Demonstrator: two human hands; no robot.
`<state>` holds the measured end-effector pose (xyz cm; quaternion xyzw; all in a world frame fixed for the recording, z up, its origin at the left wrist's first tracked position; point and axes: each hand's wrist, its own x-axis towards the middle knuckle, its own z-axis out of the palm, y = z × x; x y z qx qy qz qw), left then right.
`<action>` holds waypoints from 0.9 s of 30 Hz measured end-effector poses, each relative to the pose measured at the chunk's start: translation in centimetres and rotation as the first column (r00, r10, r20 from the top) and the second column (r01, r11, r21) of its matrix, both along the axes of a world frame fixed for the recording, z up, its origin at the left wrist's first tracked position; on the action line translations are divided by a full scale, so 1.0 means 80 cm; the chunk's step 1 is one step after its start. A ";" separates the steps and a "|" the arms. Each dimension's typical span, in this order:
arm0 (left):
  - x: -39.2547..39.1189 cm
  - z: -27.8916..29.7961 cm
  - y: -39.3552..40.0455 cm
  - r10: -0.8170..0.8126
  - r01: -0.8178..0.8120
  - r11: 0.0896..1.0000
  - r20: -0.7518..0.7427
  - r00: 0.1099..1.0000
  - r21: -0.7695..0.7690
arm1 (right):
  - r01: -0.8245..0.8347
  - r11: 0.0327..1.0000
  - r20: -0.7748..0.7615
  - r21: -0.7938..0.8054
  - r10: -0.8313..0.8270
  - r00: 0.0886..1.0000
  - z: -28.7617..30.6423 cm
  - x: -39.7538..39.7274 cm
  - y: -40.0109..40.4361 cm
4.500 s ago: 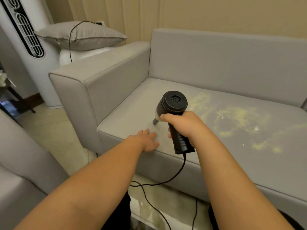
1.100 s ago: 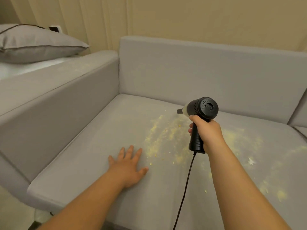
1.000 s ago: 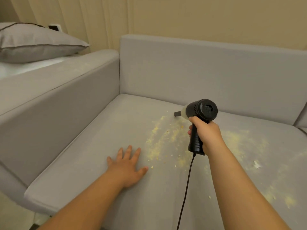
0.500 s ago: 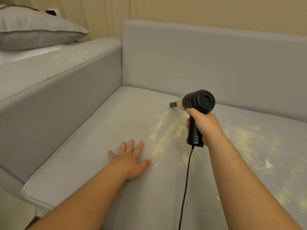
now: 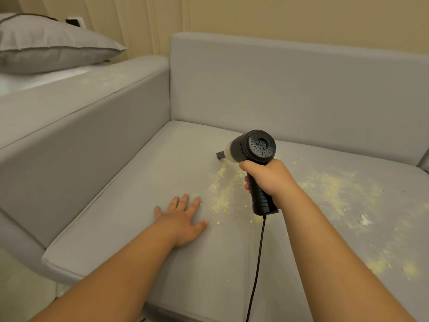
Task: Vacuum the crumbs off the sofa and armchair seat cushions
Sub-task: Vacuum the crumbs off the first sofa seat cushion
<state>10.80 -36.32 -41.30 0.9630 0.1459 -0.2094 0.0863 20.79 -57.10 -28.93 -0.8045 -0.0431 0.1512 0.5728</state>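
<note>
- While the right hand (image 5: 270, 180) wraps tight around the handheld vacuum (image 5: 254, 151), its nozzle sits at the far edge of the crumbs (image 5: 222, 194) on the sofa seat cushion (image 5: 130, 205).
- Left hand (image 5: 183, 218) lies flat, fingers spread, holding nothing, just beside the near scatter.
- Risk: the dangling cord (image 5: 257, 256) could drag through loose crumbs and push them off the front edge.
- Risk: a quick pass may leave fine dust in the fabric.
- Smooth grey upholstery; dry, yellow, flaky crumbs; hard black ribbed plastic.

Matt grey woven cloth sofa cushion (image 5: 144, 231); black matt plastic vacuum (image 5: 255, 148), ribbed handle.
</note>
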 end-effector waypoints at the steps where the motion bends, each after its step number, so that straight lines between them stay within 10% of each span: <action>1: -0.001 0.000 0.001 -0.005 0.005 1.000 0.001 1.000 0.001 | -0.006 1.000 0.000 -0.009 0.006 1.000 0.001 0.000 -0.001; 10: -0.002 -0.005 0.000 -0.004 0.004 1.000 0.010 1.000 0.015 | 0.199 0.979 0.063 0.040 -0.201 0.978 0.004 0.013 -0.034; 27: -0.003 -0.005 0.002 -0.005 0.005 1.000 0.014 1.000 0.007 | 0.005 1.000 -0.053 0.018 -0.004 0.999 0.012 -0.018 -0.008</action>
